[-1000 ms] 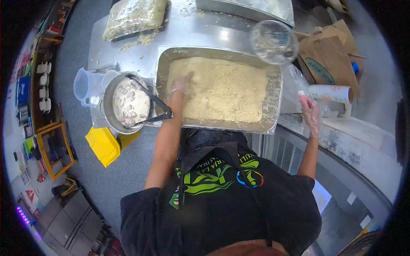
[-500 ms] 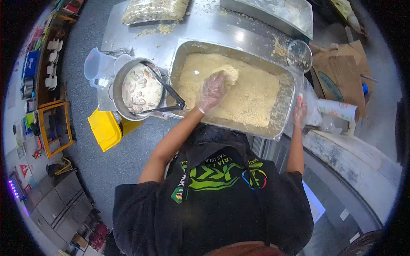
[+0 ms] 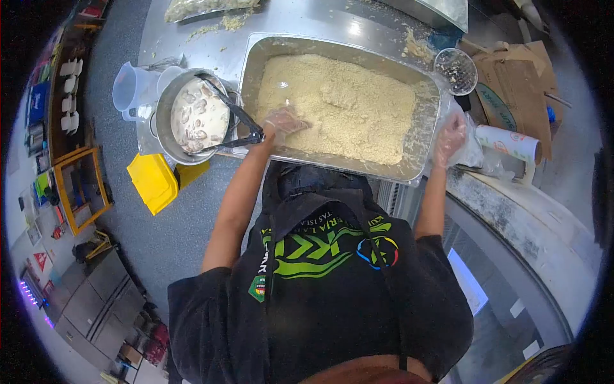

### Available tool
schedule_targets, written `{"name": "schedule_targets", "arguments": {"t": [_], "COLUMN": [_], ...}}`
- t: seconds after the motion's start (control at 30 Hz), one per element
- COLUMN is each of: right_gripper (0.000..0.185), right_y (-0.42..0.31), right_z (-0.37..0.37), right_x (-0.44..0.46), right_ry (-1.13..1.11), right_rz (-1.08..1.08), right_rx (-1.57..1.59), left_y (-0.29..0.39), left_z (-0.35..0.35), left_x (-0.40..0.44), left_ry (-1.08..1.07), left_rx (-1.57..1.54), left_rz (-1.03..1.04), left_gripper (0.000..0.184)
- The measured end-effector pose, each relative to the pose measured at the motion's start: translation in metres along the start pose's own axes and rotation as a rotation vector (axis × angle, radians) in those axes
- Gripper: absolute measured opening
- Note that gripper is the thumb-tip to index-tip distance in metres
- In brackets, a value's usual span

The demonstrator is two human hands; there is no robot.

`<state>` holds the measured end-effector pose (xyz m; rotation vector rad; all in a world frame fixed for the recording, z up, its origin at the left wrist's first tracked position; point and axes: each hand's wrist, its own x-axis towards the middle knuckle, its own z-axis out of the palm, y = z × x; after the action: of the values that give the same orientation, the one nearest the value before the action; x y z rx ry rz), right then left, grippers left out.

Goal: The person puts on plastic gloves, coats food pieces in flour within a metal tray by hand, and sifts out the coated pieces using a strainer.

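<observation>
Gloved left hand meets pale crumbs

The pale crumb mixture (image 3: 358,105) lies in a deep metal pan (image 3: 427,121), beneath and ahead of the left hand's (image 3: 284,121) fingers, which point right; whether they close on any crumbs, I cannot tell. The left forearm reaches over the pan's near edge. The right hand (image 3: 451,137), also gloved, is bent beside the pan's right rim; its grip cannot be made out. Left of the pan, a metal pot (image 3: 158,121) holds chunks in white liquid (image 3: 217,118), with black-handled tongs (image 3: 240,115) across it.
</observation>
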<state>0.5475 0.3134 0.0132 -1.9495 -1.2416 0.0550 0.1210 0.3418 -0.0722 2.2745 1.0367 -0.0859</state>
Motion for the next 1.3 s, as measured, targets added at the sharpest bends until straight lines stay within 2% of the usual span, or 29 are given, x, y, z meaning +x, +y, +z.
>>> {"name": "schedule_targets", "arguments": {"t": [0.03,0.1,0.17,0.27,0.3,0.4,0.43,0.47,0.53,0.57,0.6,0.67,0.73,0.8,0.83,0.87,0.93,1.03,1.1,1.17,1.23,1.3], "right_gripper": [0.024,0.020,0.028,0.034,0.038,0.047,0.050,0.053,0.059,0.062,0.064,0.067,0.063,0.059,0.056,0.053,0.052,0.054,0.053,0.050,0.047,0.044], "right_y": [-0.018,-0.032,-0.045,-0.058,-0.056,-0.050,-0.050,-0.049,-0.081,-0.095,-0.092,-0.084,-0.136,-0.144,-0.119,-0.091,-0.013,-0.004,-0.038,-0.090,-0.092,-0.094], "right_z": [0.009,0.049,0.086,0.141,0.162,0.202,0.208,0.209,0.186,0.178,0.180,0.185,0.141,0.133,0.148,0.163,0.190,0.169,0.145,0.131,0.141,0.152], "right_x": [-0.006,-0.025,-0.043,-0.060,-0.065,-0.067,-0.064,-0.062,-0.057,-0.056,-0.058,-0.061,-0.051,-0.049,-0.052,-0.057,-0.068,-0.097,-0.118,-0.124,-0.137,-0.145], "right_ry": [0.028,-0.221,-0.596,-0.708,-0.728,-0.829,-0.895,-0.956,-1.129,-1.215,-1.295,-1.456,-1.348,-1.276,-1.256,-1.231,-1.282,-1.307,-1.321,-1.351,-1.430,-1.479], "right_rz": [-0.079,-0.056,0.027,-0.090,-0.099,-0.050,0.010,0.070,0.041,0.024,0.052,0.102,0.259,0.313,0.292,0.273,0.159,-0.082,-0.124,-0.020,0.187,0.394], "right_rx": [0.150,0.412,0.306,0.131,0.128,0.134,0.155,0.175,0.063,0.008,0.092,0.260,0.306,0.414,0.498,0.582,0.267,-0.171,-0.322,-0.335,-0.044,0.260], "left_y": [-0.002,-0.009,-0.013,0.015,0.009,0.020,0.030,0.039,0.059,0.063,0.065,0.060,0.045,0.065,0.071,0.064,0.044,0.070,0.013,0.001,0.013,0.010], "left_z": [0.002,0.002,0.000,-0.026,-0.014,-0.003,-0.009,-0.017,-0.043,-0.041,-0.038,-0.020,0.014,-0.005,-0.012,0.004,0.048,-0.054,0.037,0.066,0.052,0.042], "left_x": [-0.001,-0.002,-0.006,-0.004,-0.014,-0.019,-0.024,-0.025,-0.030,-0.030,-0.030,-0.029,-0.033,-0.045,-0.049,-0.048,-0.043,-0.025,0.000,0.008,0.017,0.011], "left_ry": [-0.004,-0.012,-0.002,-0.199,0.022,0.223,0.485,0.483,0.471,0.536,0.601,0.600,0.465,0.232,0.109,0.207,0.403,-0.411,-0.371,-0.362,-0.385,-0.257], "left_rx": [-0.085,-0.246,-0.409,0.046,-0.087,-0.072,0.124,0.040,-0.128,0.015,0.159,0.379,0.531,0.125,-0.076,0.106,0.472,-0.187,-0.102,-0.102,-0.176,-0.064], "left_rz": [-0.046,-0.136,-0.234,-0.297,-0.213,-0.334,-0.222,-0.282,-0.405,-0.391,-0.375,-0.262,-0.068,-0.196,-0.254,-0.312,-0.414,-0.460,-0.239,-0.122,-0.105,-0.030], "left_gripper": [0.066,0.062,0.059,0.054,0.065,0.059,0.048,0.045,0.040,0.039,0.039,0.040,0.043,0.046,0.047,0.047,0.048,0.046,0.046,0.046,0.047,0.047]}}
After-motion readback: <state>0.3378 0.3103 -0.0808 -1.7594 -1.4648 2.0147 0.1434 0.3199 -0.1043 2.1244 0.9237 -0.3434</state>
